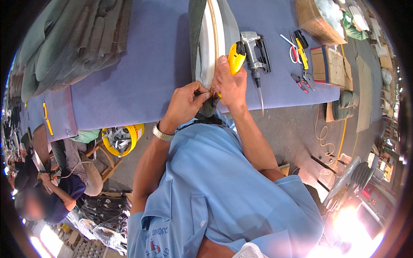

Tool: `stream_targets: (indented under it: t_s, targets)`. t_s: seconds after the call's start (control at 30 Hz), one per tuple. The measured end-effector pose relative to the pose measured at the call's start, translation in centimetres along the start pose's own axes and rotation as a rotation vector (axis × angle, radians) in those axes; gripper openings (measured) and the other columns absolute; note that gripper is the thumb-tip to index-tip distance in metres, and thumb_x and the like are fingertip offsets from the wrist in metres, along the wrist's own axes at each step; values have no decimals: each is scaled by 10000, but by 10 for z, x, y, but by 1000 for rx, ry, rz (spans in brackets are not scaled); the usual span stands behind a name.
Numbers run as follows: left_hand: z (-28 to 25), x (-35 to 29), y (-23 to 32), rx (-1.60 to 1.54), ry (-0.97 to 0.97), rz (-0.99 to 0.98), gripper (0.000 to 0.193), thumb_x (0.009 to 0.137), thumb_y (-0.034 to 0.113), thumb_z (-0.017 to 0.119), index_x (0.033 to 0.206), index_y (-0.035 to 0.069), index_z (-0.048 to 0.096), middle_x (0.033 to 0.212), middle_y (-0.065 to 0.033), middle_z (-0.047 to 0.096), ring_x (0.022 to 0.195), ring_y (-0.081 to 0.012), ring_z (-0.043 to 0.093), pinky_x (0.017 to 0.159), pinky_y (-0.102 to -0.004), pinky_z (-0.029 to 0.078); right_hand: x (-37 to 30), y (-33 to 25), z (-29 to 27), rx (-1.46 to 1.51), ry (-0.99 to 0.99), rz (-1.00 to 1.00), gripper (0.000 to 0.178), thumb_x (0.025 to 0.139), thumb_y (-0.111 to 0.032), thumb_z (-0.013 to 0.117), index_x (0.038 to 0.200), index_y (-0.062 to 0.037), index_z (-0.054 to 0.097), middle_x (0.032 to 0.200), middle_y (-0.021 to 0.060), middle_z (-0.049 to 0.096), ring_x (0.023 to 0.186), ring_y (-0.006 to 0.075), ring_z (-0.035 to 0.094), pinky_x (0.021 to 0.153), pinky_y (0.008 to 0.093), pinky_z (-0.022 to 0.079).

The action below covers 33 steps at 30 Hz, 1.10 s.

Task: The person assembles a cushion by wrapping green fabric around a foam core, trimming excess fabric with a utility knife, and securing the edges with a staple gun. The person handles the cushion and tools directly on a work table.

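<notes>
A long curved piece [206, 47], with grey fabric around white padding and a tan strip along it, lies on the blue-covered table with its near end at the table's front edge. My left hand [186, 103] pinches the fabric edge at that near end, thumb and fingers pressed together. Wrapped in my right hand [230, 84] is a yellow-handled utility knife [237, 58]. Its handle sticks up past my thumb, and its lower end, at the fabric beside my left fingertips, is mostly hidden. Both hands nearly meet there.
A nail gun [257, 51] with a hose lies just right of the piece. Farther right are scissors [294, 52], a yellow cutter [302, 53], pliers [300, 82] and cardboard boxes [329, 66]. Grey fabric [77, 43] is stacked left. A yellow bucket [122, 139] and a co-worker [64, 189] are lower left.
</notes>
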<state>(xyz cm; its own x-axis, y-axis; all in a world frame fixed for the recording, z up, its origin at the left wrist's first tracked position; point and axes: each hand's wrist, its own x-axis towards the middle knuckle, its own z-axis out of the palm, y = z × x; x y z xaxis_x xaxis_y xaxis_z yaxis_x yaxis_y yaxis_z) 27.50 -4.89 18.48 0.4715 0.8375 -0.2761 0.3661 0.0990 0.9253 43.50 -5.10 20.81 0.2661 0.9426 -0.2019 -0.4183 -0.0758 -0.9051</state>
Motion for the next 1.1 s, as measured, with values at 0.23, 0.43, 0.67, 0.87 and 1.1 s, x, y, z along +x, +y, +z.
stream_targets:
  t_s: [0.23,0.43,0.67,0.87,1.1]
  targets:
    - [9,-2,-4,-18,63,61,151,920,129,741,902,-4,672,768,-133,681,612,-209,586,579,-351,450,3,3,-5,-12,61,55,385,1050,-368,624,823,-85,497,593,-41,425,446,66,402,396,267,344]
    - [9,-2,-7,-69,56,57,147,927,116,739,901,-8,663,725,-115,675,586,-136,585,550,-315,440,8,0,-6,25,85,108,409,1051,-377,618,786,-98,480,596,-44,404,447,66,396,394,267,331]
    - [1,-3,-7,-93,-12,-39,105,993,96,684,959,6,643,730,-1,656,668,-18,577,603,-214,510,14,4,-3,88,77,143,436,1036,-406,635,772,-107,459,605,-41,382,446,72,392,395,265,314]
    - [2,-2,-20,-149,17,-1,135,975,121,712,942,8,646,667,-24,660,597,-45,598,545,-238,463,15,5,1,89,90,121,364,1053,-345,613,820,-97,485,605,-47,399,446,61,369,394,263,309]
    - [2,-3,-17,-232,13,-12,129,991,111,694,946,2,643,705,13,660,643,-20,590,568,-208,475,19,4,1,87,106,114,325,1062,-321,603,870,-75,508,606,-43,414,440,66,370,392,269,311]
